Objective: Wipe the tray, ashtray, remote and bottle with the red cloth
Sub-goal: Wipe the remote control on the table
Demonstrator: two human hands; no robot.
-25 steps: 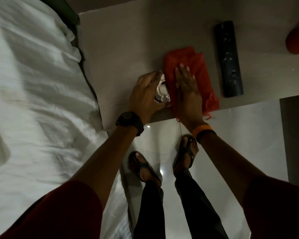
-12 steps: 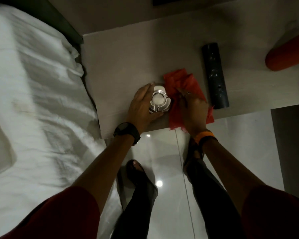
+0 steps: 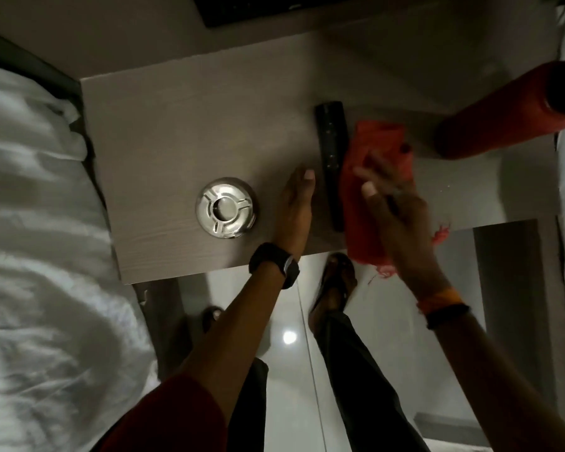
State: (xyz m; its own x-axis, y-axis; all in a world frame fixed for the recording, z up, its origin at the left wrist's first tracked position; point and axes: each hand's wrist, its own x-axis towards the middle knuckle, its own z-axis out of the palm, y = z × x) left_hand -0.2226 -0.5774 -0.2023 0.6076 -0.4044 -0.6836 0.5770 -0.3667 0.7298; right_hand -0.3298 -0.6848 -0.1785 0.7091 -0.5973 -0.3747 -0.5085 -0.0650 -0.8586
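A shiny metal ashtray (image 3: 226, 207) stands alone on the grey bedside table (image 3: 163, 132), left of my hands. The black remote (image 3: 330, 148) lies lengthwise on the table. My left hand (image 3: 296, 208) rests flat beside the remote's left edge, fingers together, holding nothing. My right hand (image 3: 395, 207), blurred, grips the red cloth (image 3: 369, 164), which lies against the remote's right side and hangs over the table's front edge. The red bottle (image 3: 490, 115) with a dark cap stands at the far right. No tray is in view.
A bed with white sheets (image 3: 40, 256) runs along the table's left side. A dark flat object (image 3: 258, 8) sits at the table's back edge. My feet in sandals stand on the glossy floor (image 3: 291, 337) below.
My left hand let go of the ashtray and slid right to the remote. My right hand carried the red cloth from beside the ashtray over to the remote's right side.
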